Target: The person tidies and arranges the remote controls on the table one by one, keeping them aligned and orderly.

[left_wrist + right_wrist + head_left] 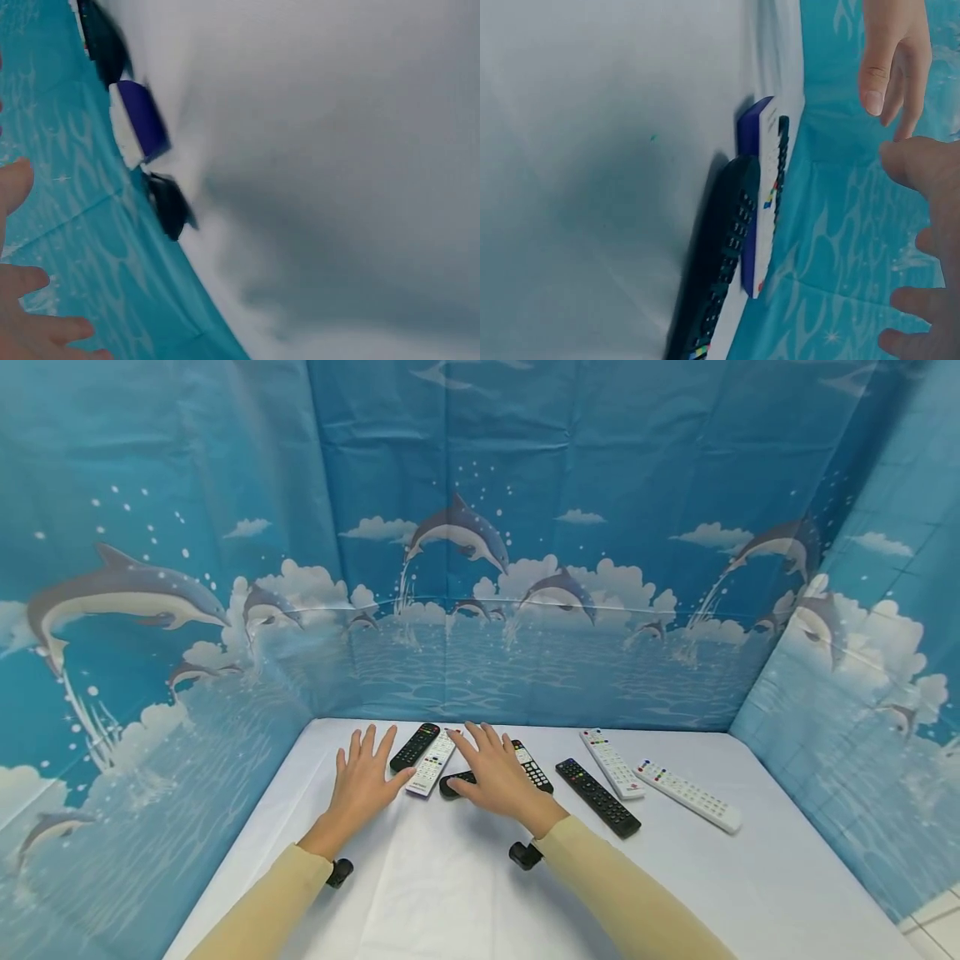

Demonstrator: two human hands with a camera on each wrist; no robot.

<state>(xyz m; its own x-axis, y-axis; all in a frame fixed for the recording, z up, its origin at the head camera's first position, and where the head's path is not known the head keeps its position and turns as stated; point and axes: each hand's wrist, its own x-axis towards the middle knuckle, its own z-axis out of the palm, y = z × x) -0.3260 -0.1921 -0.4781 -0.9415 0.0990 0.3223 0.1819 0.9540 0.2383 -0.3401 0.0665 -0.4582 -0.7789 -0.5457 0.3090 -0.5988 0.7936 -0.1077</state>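
Note:
My left hand (362, 785) is held above the table with straight, spread fingers and nothing in it. Beside it lie a black remote control (415, 748) and a white remote control (430, 766), whose side looks purple in the left wrist view (145, 120). My right hand (498, 775), fingers also extended, hangs over a dark remote control (454, 786) that it partly hides. Just right of that hand shows a black remote with pale keys (534, 768). Neither hand holds anything. In the right wrist view, a black remote (724, 255) leans across the line of the white one (765, 187).
Farther right on the white-covered table (442, 893) lie a long black remote (597, 797) and two white remotes, one upright in view (612, 765) and one slanted (688, 796). A blue dolphin-print curtain (480, 668) borders the table's back and sides.

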